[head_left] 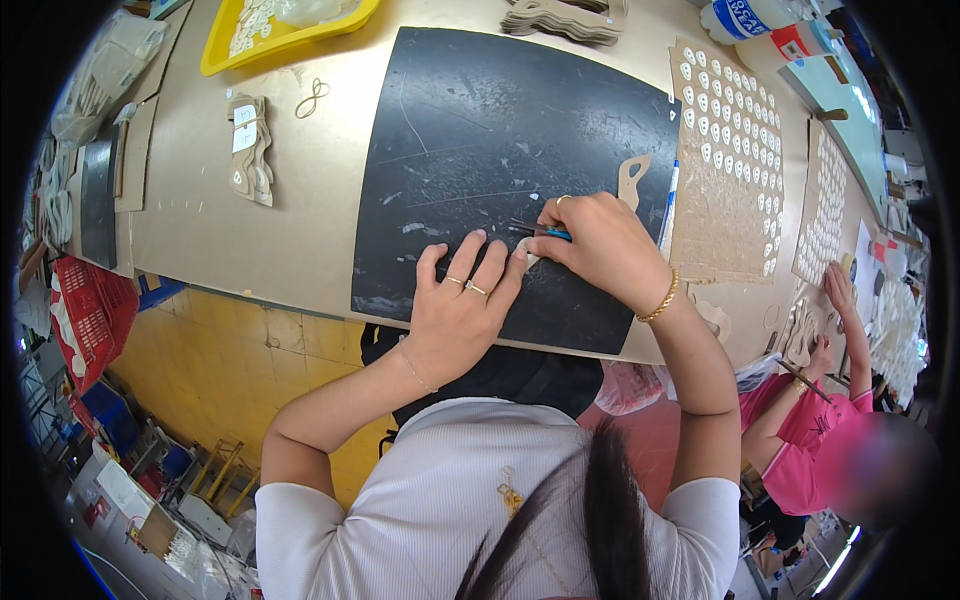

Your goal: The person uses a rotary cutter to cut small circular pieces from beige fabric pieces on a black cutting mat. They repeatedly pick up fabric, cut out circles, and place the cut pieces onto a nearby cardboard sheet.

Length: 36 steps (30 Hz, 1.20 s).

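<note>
I log the work-piece first: a small, pale cream piece (531, 256), seen as a narrow tapering sliver, low on the black mat (470, 120); its full outline is hidden by fingers. Surface looks plain and matte. Clock positions are taken from this piece.

Left hand (465, 297), 8 o'clock: palm down, fingers fanned over the mat, index fingertip at the piece's edge; whether the thumb touches I cannot tell. Right hand (598, 243), 3 o'clock: thumb and fingers pinch a small blue-handled tool (557, 234), slender dark end pointing toward 10; exact type unclear to me.

Surroundings on the table (310, 210): beige cut-out (630, 180) with an opening, 2 o'clock; brown sheet (722, 225) bearing rows of white oval pieces, also about 2; tied beige bundle (256, 165), 10.
</note>
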Available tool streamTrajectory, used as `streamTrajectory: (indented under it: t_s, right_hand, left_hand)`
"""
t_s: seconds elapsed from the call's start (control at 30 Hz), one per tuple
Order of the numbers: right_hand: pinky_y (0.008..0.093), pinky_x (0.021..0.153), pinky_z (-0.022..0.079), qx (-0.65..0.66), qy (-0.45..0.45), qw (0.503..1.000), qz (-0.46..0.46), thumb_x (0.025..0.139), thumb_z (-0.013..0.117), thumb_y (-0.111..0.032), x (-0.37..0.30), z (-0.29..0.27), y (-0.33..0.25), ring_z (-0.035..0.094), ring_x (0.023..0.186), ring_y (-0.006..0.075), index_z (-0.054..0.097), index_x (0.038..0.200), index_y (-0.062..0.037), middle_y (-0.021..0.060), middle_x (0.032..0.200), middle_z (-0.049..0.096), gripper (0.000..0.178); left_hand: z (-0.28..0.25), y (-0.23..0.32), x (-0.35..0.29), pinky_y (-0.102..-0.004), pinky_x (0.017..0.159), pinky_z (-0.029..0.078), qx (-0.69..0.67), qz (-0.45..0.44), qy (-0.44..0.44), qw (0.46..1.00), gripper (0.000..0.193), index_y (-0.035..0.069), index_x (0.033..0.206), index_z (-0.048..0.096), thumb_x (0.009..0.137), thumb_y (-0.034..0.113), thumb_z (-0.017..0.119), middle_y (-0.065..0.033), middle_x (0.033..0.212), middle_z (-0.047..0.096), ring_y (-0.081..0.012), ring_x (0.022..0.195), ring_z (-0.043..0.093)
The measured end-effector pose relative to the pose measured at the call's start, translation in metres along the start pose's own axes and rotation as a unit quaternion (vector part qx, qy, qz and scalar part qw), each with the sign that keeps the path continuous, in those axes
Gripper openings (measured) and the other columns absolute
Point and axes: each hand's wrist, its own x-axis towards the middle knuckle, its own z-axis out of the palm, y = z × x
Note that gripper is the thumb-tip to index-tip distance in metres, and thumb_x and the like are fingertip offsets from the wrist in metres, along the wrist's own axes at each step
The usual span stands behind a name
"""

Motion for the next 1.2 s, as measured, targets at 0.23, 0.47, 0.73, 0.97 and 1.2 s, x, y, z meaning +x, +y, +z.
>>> streamTrajectory:
  t_s: [0.23, 0.47, 0.73, 0.97, 1.2]
  right_hand:
    - [0.0419, 0.068, 0.055, 0.002, 0.006, 1.0, 0.011, 0.082, 0.079, -0.031, 0.001, 0.002, 0.0, 0.072, 0.075, 0.0343, 0.075, 0.092, -0.0019, 0.0179, 0.077, 0.072, 0.031]
    - [0.0414, 0.066, 0.053, 0.008, 0.026, 1.0, 0.014, 0.082, 0.08, -0.031, -0.001, 0.006, 0.0, 0.07, 0.073, 0.0352, 0.072, 0.087, 0.0004, 0.0191, 0.075, 0.07, 0.033]
    - [0.0414, 0.063, 0.052, 0.005, 0.04, 0.999, 0.011, 0.08, 0.082, -0.034, -0.001, 0.008, 0.0, 0.07, 0.069, 0.0342, 0.073, 0.085, -0.001, 0.0182, 0.072, 0.068, 0.035]
    - [0.0408, 0.068, 0.056, -0.03, -0.001, 0.999, 0.042, 0.079, 0.081, -0.035, 0.0, 0.002, -0.01, 0.073, 0.077, 0.0327, 0.076, 0.092, -0.0031, 0.0159, 0.076, 0.072, 0.034]
    - [0.0406, 0.073, 0.053, 0.056, 0.054, 0.997, 0.021, 0.079, 0.082, -0.028, -0.009, -0.004, 0.007, 0.068, 0.081, 0.035, 0.071, 0.096, 0.0006, 0.0177, 0.088, 0.07, 0.035]
  left_hand:
    - [-0.011, -0.005, -0.003, -0.0514, 0.099, 0.037, -0.043, -0.001, -0.02, 0.999, 0.041, 0.012, 0.124, 0.067, 0.083, 0.012, 0.067, -0.0099, 0.129, 0.058, -0.0271, 0.128, 0.051]
    - [-0.004, -0.006, -0.006, -0.0526, 0.102, 0.035, -0.03, 0.005, -0.012, 0.999, 0.051, 0.014, 0.126, 0.067, 0.076, 0.009, 0.071, -0.0098, 0.131, 0.059, -0.029, 0.13, 0.051]
    - [-0.008, -0.01, -0.009, -0.0537, 0.101, 0.038, -0.062, 0.011, -0.004, 0.998, 0.037, 0.011, 0.121, 0.068, 0.084, 0.01, 0.068, -0.0108, 0.128, 0.06, -0.0294, 0.129, 0.054]
    - [-0.008, -0.008, -0.008, -0.0531, 0.101, 0.039, -0.058, 0.01, -0.006, 0.998, 0.035, 0.011, 0.119, 0.069, 0.084, 0.011, 0.068, -0.0113, 0.128, 0.06, -0.0298, 0.129, 0.053]
    - [-0.005, -0.007, -0.007, -0.0529, 0.102, 0.038, -0.075, -0.007, -0.002, 0.997, 0.038, 0.011, 0.119, 0.068, 0.081, 0.011, 0.071, -0.0109, 0.127, 0.059, -0.0292, 0.127, 0.053]
